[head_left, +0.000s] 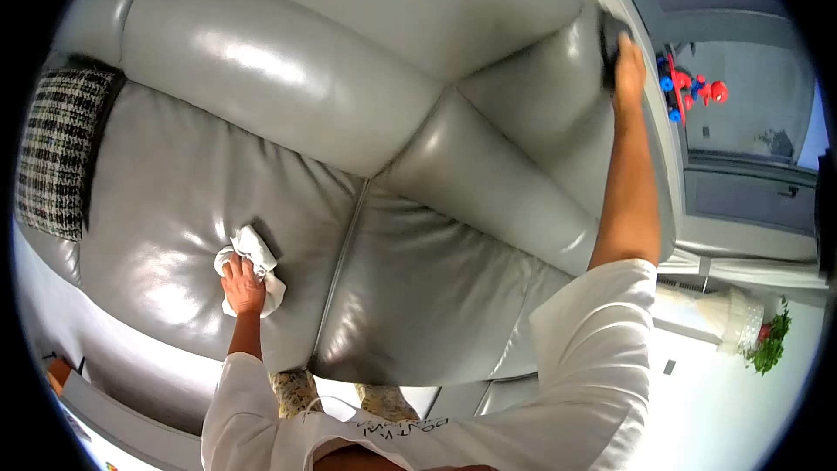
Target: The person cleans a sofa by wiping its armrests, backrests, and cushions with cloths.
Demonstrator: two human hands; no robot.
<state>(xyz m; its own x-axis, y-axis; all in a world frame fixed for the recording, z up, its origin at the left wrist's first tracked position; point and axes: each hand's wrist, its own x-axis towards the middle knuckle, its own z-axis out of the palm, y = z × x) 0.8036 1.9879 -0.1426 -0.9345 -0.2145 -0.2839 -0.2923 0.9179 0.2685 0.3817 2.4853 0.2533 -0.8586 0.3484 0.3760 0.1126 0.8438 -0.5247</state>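
Observation:
My left hand (244, 286) presses a crumpled white cloth (251, 244) onto the seat of a grey leather sofa (200, 157), its fingers bunched over the cloth. The leather dents and wrinkles around it. Far to the right, my right arm is stretched out to the sofa's outer edge. There my right hand (629, 74) has its fingers curled at a dark grey, soft-looking object (614, 35) against the sofa back. What this dark object is, I cannot make out, as the hand covers part of it.
A black-and-white checked cushion (65, 148) lies at the sofa's left end. Beyond the right edge is a red and blue toy figure (697, 90) with blue wheels. A green plant (769, 342) stands at lower right, a white cabinet (131, 419) at lower left.

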